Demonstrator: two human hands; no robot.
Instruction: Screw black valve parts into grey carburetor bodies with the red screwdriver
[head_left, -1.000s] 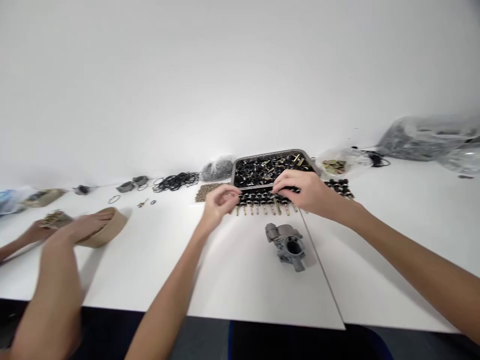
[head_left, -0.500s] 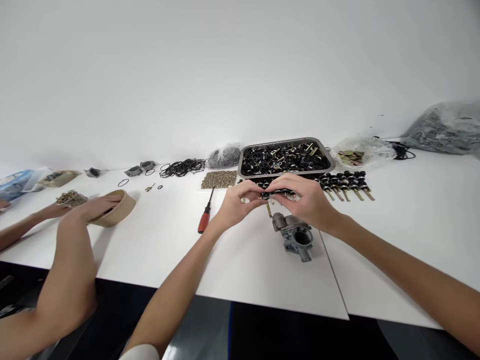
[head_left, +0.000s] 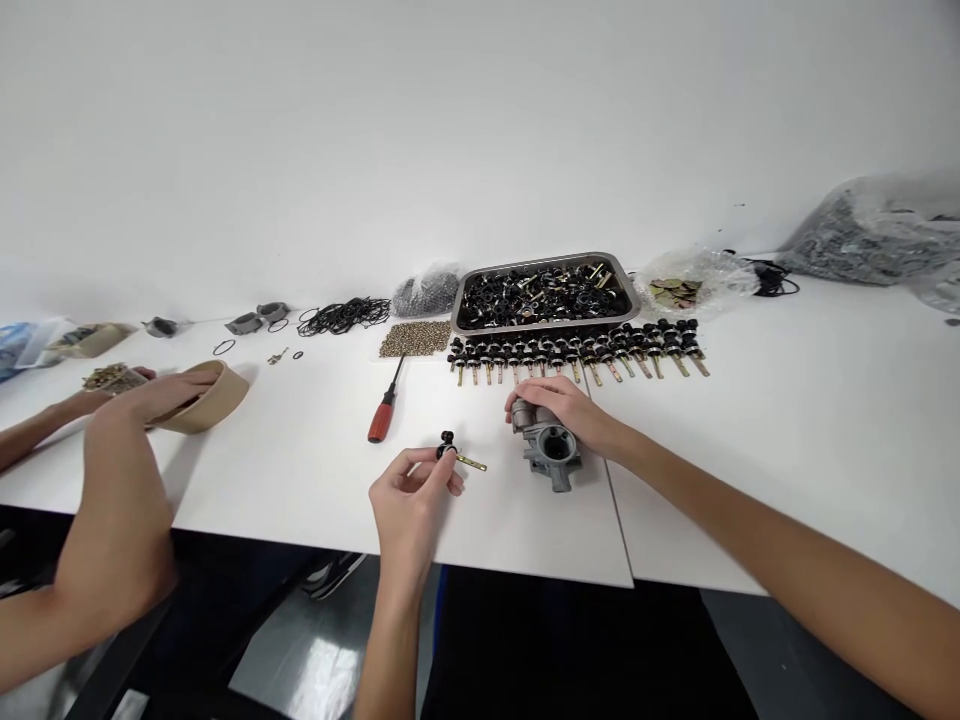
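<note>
- Left hand (head_left: 411,498), fingers pinched together on small brass pin with black cap (head_left: 459,455), held just above white table (head_left: 787,420).
- Right hand (head_left: 559,408) at 2 o'clock of the left, closed over top of grey cast-metal carburettor body (head_left: 550,447) resting on table.
- At 12 o'clock: row of black-capped brass pins (head_left: 577,350), steel tray of black parts (head_left: 544,293).
- At 10 o'clock: red-handled screwdriver (head_left: 385,405).
- At 9 o'clock: co-worker's hand (head_left: 161,395) on tan bowl (head_left: 214,398).

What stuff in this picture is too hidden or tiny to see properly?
- Grey metal part, head view: its top is covered by the right hand.
- Small black-and-brass piece, head view: too small for detail; the left hand pinches one end.
- Tan bowl, head view: contents hidden by a co-worker's hand.
- Plastic bag, head view: cut off by the right edge.
</note>
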